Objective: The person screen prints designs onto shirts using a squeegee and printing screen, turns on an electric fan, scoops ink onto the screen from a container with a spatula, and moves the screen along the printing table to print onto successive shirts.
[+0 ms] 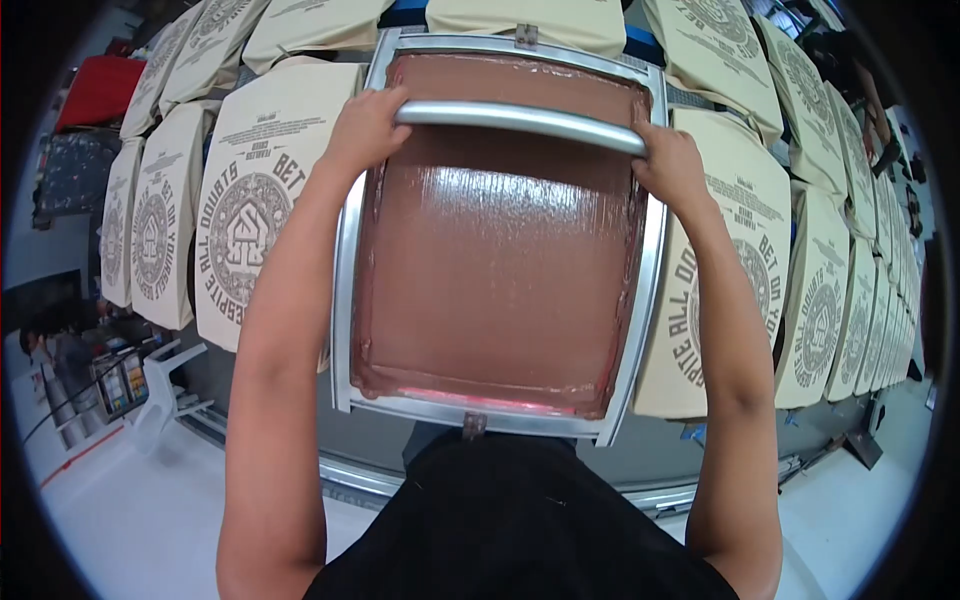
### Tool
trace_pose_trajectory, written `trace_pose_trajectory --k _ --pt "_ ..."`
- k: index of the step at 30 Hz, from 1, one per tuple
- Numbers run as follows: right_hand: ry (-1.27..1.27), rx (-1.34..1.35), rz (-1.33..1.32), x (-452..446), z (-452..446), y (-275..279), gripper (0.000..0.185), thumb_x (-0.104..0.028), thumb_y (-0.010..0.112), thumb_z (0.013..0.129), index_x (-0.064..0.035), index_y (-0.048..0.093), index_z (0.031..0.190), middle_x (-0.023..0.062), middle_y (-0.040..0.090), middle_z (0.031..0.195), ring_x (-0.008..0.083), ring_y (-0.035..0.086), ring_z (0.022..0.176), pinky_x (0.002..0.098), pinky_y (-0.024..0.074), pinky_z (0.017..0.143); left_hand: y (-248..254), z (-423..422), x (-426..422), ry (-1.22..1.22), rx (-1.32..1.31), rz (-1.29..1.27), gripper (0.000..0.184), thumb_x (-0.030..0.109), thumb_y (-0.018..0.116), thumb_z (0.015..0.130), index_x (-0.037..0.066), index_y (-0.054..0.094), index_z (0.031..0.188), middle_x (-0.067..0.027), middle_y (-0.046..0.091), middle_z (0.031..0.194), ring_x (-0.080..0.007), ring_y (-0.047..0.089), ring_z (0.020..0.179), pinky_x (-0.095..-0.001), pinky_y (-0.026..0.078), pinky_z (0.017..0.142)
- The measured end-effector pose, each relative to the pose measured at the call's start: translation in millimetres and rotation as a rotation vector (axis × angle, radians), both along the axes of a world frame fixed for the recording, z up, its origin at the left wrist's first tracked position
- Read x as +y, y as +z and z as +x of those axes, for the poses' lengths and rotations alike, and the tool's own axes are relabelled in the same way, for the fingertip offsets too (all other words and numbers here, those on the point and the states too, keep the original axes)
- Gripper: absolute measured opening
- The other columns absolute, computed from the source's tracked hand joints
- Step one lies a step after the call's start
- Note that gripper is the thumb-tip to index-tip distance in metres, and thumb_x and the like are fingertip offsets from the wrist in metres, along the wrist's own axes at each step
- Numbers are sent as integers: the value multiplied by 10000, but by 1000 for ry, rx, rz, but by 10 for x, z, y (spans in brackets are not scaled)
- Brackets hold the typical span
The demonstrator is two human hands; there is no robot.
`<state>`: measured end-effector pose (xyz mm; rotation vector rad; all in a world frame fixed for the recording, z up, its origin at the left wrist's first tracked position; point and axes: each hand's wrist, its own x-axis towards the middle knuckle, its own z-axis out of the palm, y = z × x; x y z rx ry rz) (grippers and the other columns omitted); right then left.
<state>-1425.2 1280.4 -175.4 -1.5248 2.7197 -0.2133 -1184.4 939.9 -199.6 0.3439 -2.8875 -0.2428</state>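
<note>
A screen-printing frame (346, 270) with silver metal rails lies in front of my body, its mesh (490, 300) coated with a brown, wet-looking film. Across the far part of the mesh runs a squeegee (520, 117) with a rounded silver metal handle. My left hand (368, 128) is closed around its left end, and my right hand (672, 165) grips the right end. Thicker brown ink lines the mesh edges, and some pink shows along the near edge. The squeegee's blade is hidden beneath the handle, and what lies under the screen is not visible.
Cream printed garments (250, 215) lie stretched over boards in rows on both sides and beyond the frame. A metal rail (355, 478) runs along the near side. Red cloth (100, 92) is at far left. Other people appear at the left and upper-right edges.
</note>
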Motion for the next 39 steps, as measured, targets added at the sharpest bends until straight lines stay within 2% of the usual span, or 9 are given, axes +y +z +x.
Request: trace_pose_trajectory --k 4,6,9,11,17,21,30,34,39 --pt "20 203 -151 -269 -274 -570 416 -67 642 706 -86 563 1114 138 646 1081 310 603 1052 547 401 954 -462 -319 -178 60 158 -37 410 141 697 724 67 591 1113 -144 640 1077 -348 582 1036 -458 461 894" --pt "-50 200 50 -257 -131 -785 466 -46 628 715 -94 517 1166 108 611 1085 295 570 1094 581 377 974 -661 -224 -64 116 42 -101 442 132 693 718 83 568 1139 -124 601 1146 -331 554 1083 -459 446 905" --pt "-10 136 55 63 321 -654 444 -12 610 699 -76 527 1130 106 595 999 312 568 1062 567 395 959 -436 228 223 93 -55 -30 486 86 696 675 90 566 1143 -107 581 1158 -314 532 1092 -437 420 900" --pt "9 136 16 329 649 -478 429 -5 605 693 -67 538 1111 114 602 978 324 575 1037 551 403 948 -234 641 423 22 -18 -5 424 59 679 676 76 596 1091 -113 605 1092 -325 555 1036 -438 424 879" --pt "43 -266 29 1267 2062 411 433 7 591 638 -33 595 1069 165 626 905 370 585 915 484 417 930 436 2053 1247 -70 -85 171 364 84 713 621 60 626 974 -107 623 897 -317 581 903 -424 430 803" --pt "22 -364 102 1783 2878 585 450 32 605 621 -36 598 1066 152 622 906 358 582 923 495 409 953 681 2825 1755 -63 -195 267 363 65 716 599 59 623 949 -101 624 912 -307 578 901 -414 436 774" --pt "-40 -363 207 2016 3294 300 409 19 602 612 -60 604 1013 127 637 895 329 596 928 473 414 964 304 3249 2143 -42 -203 296 280 77 694 619 60 625 891 -92 607 887 -294 571 871 -405 438 770" --pt "-57 -436 306 1946 3182 227 395 14 599 600 -68 617 986 118 652 914 317 607 941 491 413 991 232 3218 2098 -17 -220 337 338 42 730 582 62 623 902 -85 620 883 -293 583 876 -410 453 795" --pt "-62 -327 162 2045 3392 91 430 17 611 549 -79 624 968 90 660 941 296 616 960 528 376 1069 88 3392 2279 7 -130 319 406 2 703 533 51 615 925 -114 620 954 -331 579 947 -432 455 854"
